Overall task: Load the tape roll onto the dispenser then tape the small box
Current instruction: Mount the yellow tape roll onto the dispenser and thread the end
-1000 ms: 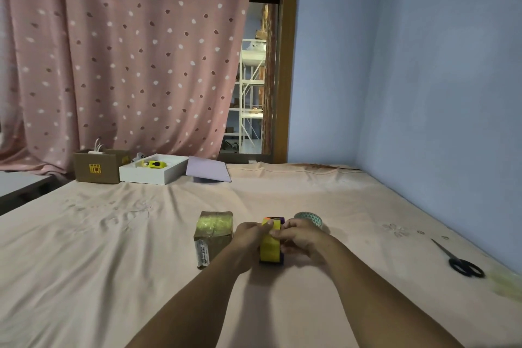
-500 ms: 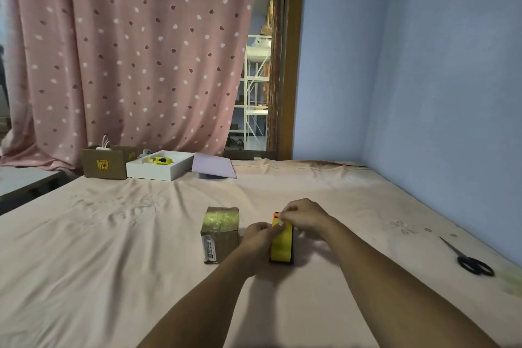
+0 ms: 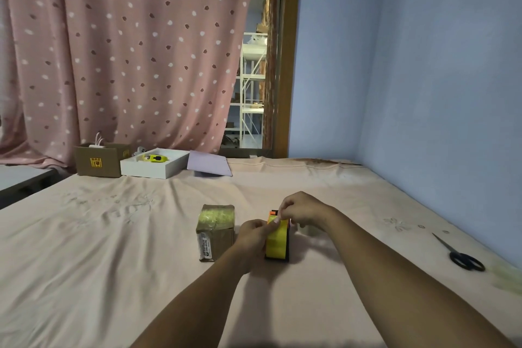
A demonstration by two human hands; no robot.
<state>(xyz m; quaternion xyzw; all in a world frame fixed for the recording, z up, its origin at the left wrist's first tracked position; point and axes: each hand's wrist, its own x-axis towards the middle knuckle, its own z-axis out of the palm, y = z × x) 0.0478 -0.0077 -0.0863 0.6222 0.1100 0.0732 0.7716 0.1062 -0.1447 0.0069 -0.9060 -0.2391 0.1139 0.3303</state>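
Both hands meet at the dispenser (image 3: pixel 278 243), a yellow-faced unit with a black side and an orange tip, standing on the pink sheet of the bed (image 3: pixel 113 263) a little below the middle of the view. The left hand (image 3: pixel 252 237) comes in from 7 o'clock and its fingers are pressed against the dispenser's left side, gripping it. The right hand (image 3: pixel 300 210) reaches in from 4 o'clock, its fingers pinched together at the top of the dispenser, just by the orange tip; what they pinch is too small to tell. The tape roll cannot be made out behind the hands.

The small box (image 3: pixel 216 232), brown cardboard with shiny tape over its top and a label on its front, sits just beside the left hand at its 9 o'clock, apart from the dispenser. Black-handled scissors (image 3: pixel 463 257) lie well apart at 3 o'clock, near the blue wall. At 11 o'clock, along the bed's far edge, stand a cardboard box (image 3: pixel 99 162), a white tray (image 3: pixel 154 168) and a lilac sheet (image 3: pixel 209 167).
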